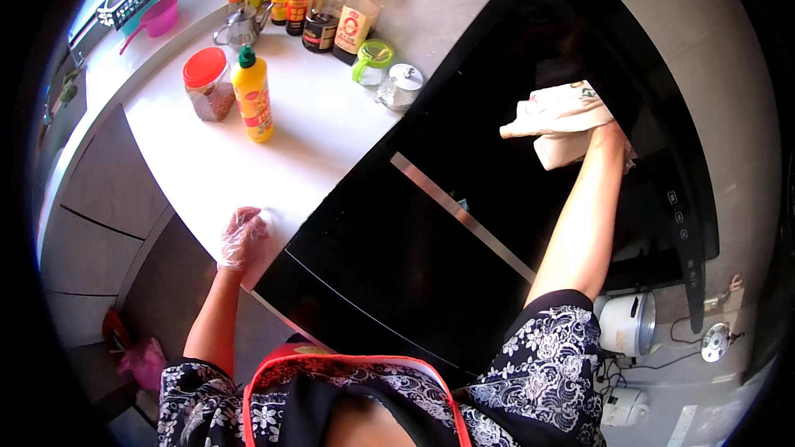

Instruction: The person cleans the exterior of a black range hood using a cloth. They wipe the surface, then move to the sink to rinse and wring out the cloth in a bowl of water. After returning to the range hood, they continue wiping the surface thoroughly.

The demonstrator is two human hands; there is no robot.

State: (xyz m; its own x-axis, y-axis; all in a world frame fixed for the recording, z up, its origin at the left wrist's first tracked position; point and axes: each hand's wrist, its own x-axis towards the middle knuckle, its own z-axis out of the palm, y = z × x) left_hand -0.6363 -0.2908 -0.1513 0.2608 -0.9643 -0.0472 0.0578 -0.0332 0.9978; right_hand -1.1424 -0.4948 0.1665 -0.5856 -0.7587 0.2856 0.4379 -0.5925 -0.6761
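My right hand (612, 135) holds a cream cloth (565, 110) with small coloured marks, against or just above the glossy black surface of a kitchen appliance (397, 260). Folds of the cloth hide most of its fingers. At the front edge of the white counter (205, 173), my left hand (243, 237) wears a clear plastic glove, with its fingers curled. Something whitish shows by its fingertips; I cannot tell whether it is held. Farther back stand a yellow squeeze bottle (253, 102) with a green cap and a red-lidded plastic jar (210, 90).
Sauce bottles (320, 12), a metal pot with a spout (242, 29), a green-lidded jar (372, 62) and a glass jar (400, 86) line the wall. A black range hood (677, 198) rises at the right. A white cooker (627, 324) and cables sit below it. A pink ladle (158, 17) lies on the ledge.
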